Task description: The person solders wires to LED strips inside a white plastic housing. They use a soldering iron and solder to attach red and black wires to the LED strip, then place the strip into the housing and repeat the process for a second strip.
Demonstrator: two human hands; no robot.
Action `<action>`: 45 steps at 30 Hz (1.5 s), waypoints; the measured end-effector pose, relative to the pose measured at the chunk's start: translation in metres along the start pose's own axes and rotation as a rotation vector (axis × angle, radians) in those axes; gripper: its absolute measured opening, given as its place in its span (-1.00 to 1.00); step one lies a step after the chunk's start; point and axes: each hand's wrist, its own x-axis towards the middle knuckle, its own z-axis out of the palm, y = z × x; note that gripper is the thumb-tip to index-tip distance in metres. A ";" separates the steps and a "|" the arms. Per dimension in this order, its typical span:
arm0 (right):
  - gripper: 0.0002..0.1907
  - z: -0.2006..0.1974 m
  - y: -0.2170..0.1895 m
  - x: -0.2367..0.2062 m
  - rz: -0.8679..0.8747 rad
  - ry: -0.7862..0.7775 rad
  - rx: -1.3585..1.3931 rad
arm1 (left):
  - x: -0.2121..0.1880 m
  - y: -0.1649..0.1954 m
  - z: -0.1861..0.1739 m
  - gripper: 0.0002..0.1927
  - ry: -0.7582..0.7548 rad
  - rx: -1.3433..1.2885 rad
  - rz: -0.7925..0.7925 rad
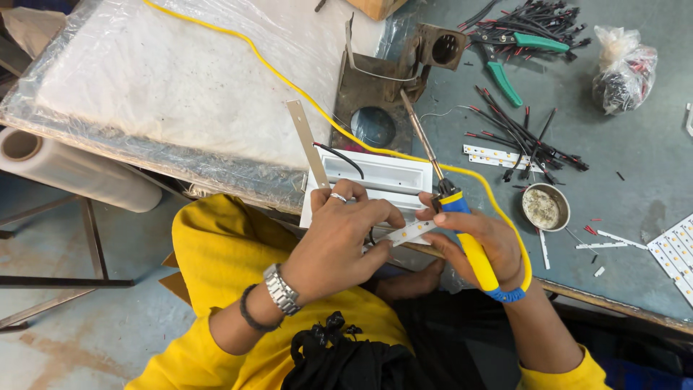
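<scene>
My left hand (345, 238), with a ring and a metal wristwatch, pinches one end of a thin white LED strip (413, 231) near the table's front edge. My right hand (478, 242) grips a soldering iron (462, 217) with a blue and yellow handle; its metal tip points up and away toward a rusty metal stand (375, 94). The right fingers also touch the strip's other end. A white rectangular plastic housing (382, 180) with a black wire lies just behind both hands. A yellow cable (289, 79) runs from the iron across the table.
Several black-and-red wires (520, 137) and green-handled pliers (505, 79) lie on the grey table. A round tin (545, 208), more LED strips (675, 253), a plastic bag (622, 68), a plastic-wrapped board (166, 79) and a film roll (72, 170) are around.
</scene>
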 end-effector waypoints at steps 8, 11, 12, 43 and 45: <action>-0.47 -0.007 0.012 0.018 0.031 -0.107 0.153 | -0.006 -0.021 -0.030 -0.78 -0.124 -0.031 0.277; -0.47 -0.015 0.007 0.030 -0.020 -0.137 0.091 | -0.007 -0.020 -0.033 -0.84 -0.107 0.043 0.356; -0.47 -0.017 0.005 0.033 -0.013 -0.140 0.099 | -0.008 -0.018 -0.034 -0.84 -0.105 0.073 0.377; -0.43 0.005 -0.004 0.052 0.068 -0.081 0.130 | -0.013 -0.002 -0.024 -0.89 0.019 0.360 0.242; -0.42 0.005 -0.004 0.052 0.061 -0.090 0.136 | -0.011 -0.002 -0.025 -0.89 -0.001 0.352 0.237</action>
